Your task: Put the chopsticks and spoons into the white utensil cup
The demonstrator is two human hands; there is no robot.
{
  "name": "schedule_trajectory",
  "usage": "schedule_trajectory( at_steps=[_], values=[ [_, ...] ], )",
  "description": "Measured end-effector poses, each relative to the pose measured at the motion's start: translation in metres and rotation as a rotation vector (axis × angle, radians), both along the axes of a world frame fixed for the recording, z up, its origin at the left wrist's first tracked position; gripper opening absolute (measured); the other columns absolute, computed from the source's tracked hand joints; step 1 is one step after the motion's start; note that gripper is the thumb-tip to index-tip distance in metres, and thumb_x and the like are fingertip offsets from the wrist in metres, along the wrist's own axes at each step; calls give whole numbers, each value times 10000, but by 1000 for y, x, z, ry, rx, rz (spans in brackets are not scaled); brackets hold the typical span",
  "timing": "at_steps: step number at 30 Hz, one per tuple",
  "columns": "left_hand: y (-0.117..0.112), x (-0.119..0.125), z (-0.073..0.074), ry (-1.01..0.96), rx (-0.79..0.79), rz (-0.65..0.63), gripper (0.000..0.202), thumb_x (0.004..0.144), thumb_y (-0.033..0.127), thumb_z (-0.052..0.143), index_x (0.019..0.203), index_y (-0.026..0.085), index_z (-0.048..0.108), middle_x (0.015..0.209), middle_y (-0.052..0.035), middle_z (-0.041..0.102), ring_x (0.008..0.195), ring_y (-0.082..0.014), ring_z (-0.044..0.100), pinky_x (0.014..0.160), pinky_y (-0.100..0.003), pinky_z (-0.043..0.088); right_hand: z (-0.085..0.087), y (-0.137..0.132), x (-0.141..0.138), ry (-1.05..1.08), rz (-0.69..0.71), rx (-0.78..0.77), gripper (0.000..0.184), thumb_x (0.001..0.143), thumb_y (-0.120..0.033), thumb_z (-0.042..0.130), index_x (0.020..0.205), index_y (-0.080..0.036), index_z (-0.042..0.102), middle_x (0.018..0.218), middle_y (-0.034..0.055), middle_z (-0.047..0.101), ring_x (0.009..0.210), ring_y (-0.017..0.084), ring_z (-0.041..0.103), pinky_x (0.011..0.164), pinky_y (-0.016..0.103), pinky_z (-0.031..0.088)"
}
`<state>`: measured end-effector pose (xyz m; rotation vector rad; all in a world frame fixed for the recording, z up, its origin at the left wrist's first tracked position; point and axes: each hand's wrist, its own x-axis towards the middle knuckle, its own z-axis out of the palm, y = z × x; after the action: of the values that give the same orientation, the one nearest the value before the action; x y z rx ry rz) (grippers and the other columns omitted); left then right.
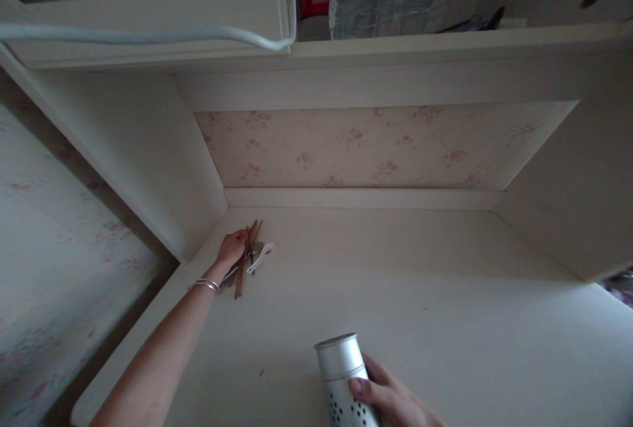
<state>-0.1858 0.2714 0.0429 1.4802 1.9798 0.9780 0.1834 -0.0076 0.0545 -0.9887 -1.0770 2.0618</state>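
- Two hands are working well apart: the left hand (232,246) is curling over slim brown wooden chopsticks (240,283) by the back left corner of the pale matte desktop (395,282); whether it is gripping them, I cannot tell.
- The right hand (390,397) is clasping a smooth silvery metal cylinder with punched holes (340,362) near the front edge.
- A glossy white spoon (262,257) is lying just beside the sticks; squaring them together before pinching is looking wise.

Dim, soft light; wide-angle edge distortion.

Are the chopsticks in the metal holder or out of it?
Out: the chopsticks lie on the desk under the left hand, apart from the metal holder in the right hand.
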Motion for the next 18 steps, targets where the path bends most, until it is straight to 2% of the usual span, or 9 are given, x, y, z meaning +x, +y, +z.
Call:
schedule_trajectory(
  at_steps=[6,10,13,16,18],
  values=[
    [-19,-10,3,138,84,-5,154,815,230,539,850,191,683,1033,-121,735,1070,-276,642,920,-315,453,-13,-3,3,-8,-61,10,703,676,-634,743,1185,-168,607,1026,81,658,983,273,598,845,360,466],
    [-48,-14,2,161,140,-2,143,781,234,568,861,187,677,1027,-124,711,1031,-275,644,940,-327,463,-20,-7,2,92,-156,20,755,682,-591,757,1267,-161,549,1096,105,649,1062,296,583,881,387,461],
    [-87,-8,-1,149,206,17,189,792,268,560,927,180,658,1083,-136,661,995,-263,638,940,-333,473,-14,-1,-3,28,-218,94,700,707,-521,770,1266,-165,545,1090,86,654,1055,275,576,892,381,446],
    [-139,13,-7,97,266,38,238,820,349,558,1001,210,623,1071,-113,633,947,-251,629,890,-336,491,0,18,-15,-62,-281,157,606,720,-457,786,1209,-173,568,1037,68,666,1001,255,594,878,378,446],
    [-176,35,-14,-109,253,79,252,805,403,612,1016,266,604,929,-58,642,836,-240,623,779,-330,504,7,38,-28,-71,-316,186,572,717,-434,800,1177,-182,572,1079,78,669,1017,259,612,897,394,454]
  ],
)
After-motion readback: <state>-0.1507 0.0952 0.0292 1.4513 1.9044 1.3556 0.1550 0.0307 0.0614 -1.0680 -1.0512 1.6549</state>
